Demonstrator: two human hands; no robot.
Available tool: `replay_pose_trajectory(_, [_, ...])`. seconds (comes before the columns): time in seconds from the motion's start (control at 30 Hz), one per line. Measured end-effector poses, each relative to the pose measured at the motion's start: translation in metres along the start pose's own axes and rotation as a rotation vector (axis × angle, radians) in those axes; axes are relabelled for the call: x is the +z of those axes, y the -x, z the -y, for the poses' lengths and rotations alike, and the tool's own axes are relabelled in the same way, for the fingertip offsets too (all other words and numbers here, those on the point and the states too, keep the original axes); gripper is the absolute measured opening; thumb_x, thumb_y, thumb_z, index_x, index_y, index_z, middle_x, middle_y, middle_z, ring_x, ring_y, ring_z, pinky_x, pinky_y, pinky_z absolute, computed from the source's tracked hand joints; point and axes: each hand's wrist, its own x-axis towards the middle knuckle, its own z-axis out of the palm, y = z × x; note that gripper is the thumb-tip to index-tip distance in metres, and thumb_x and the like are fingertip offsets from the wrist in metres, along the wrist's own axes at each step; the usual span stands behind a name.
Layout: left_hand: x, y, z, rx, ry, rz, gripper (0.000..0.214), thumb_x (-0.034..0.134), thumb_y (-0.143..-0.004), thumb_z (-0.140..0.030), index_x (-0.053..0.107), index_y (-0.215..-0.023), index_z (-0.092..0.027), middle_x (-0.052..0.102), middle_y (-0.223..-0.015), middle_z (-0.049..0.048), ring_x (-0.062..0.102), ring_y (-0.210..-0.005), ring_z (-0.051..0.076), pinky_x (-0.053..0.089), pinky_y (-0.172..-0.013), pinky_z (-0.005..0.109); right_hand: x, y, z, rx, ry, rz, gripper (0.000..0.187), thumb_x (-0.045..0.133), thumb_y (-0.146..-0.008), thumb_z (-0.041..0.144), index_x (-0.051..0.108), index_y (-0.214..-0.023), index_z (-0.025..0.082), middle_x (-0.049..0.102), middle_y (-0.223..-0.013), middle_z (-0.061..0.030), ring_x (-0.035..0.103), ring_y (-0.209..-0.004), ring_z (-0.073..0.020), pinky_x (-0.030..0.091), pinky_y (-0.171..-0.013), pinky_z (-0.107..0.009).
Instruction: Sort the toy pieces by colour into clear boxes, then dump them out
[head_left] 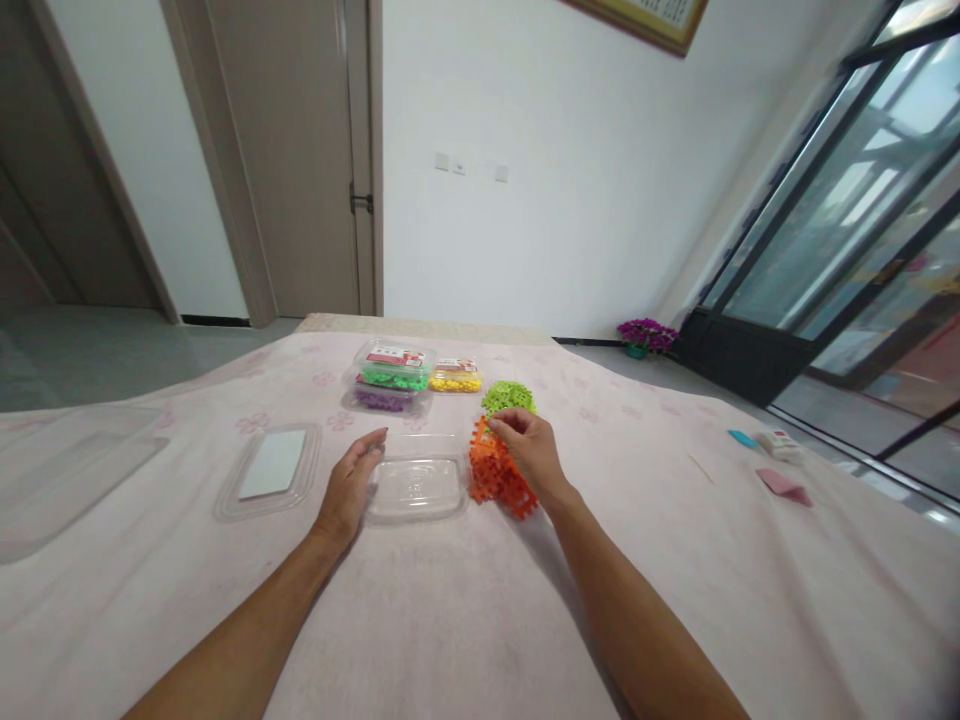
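Observation:
A clear plastic box (418, 484) stands on the cloth in front of me, with nothing visible inside. My left hand (351, 488) rests against its left side, fingers stretched out and thumb along the rim. Just right of the box lies a pile of orange interlocking plastic pieces (495, 478). Over the top of that pile is my right hand (529, 448), thumb and fingers pinched together on an orange piece; the fingers partly hide it. Behind the orange pile is a heap of lime-green pieces (510, 398).
A clear lid with a white label (274, 464) lies to the left, near a large clear plastic container (67, 480). Farther back are stacked boxes of green and purple pieces (391, 380) and a box of yellow pieces (455, 378). A pink item (784, 486) lies far right.

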Motion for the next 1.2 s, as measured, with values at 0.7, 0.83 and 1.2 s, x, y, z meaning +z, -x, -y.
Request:
replay_pose_trajectory(0.7, [0.0,-0.001,-0.002,0.021,-0.033,0.03,0.046,0.057,-0.084,-0.042,0.066,-0.121,-0.017,0.066,-0.126,0.0112,0.058,-0.119,0.026,0.036,-0.109,0.042,-0.012,-0.028,0.004,-0.029,0.58,0.271,0.024,0.068,-0.079,0.023,0.075,-0.102,0.021,0.075,-0.106,-0.0063,0.068,-0.094,-0.0231,0.049,-0.083,-0.033])
replay_pose_trajectory(0.83, [0.0,-0.001,-0.001,0.022,-0.04,0.023,0.047,0.058,-0.083,-0.043,0.066,-0.121,-0.017,0.066,-0.126,0.0109,0.059,-0.117,0.026,0.037,-0.108,0.041,-0.037,-0.032,-0.008,0.061,0.71,0.373,0.039,0.079,-0.068,0.027,0.075,-0.106,0.025,0.073,-0.112,-0.0067,0.067,-0.097,-0.0253,0.049,-0.082,-0.032])
replay_pose_trajectory(1.2, [0.001,-0.003,0.0,0.039,-0.036,0.014,0.046,0.059,-0.079,-0.036,0.065,-0.121,-0.016,0.067,-0.124,0.0114,0.061,-0.114,0.025,0.038,-0.107,0.041,-0.043,-0.031,-0.003,0.123,0.81,0.422,0.045,0.082,-0.064,0.031,0.075,-0.107,0.022,0.073,-0.094,-0.0052,0.064,-0.082,-0.0208,0.043,-0.068,-0.028])
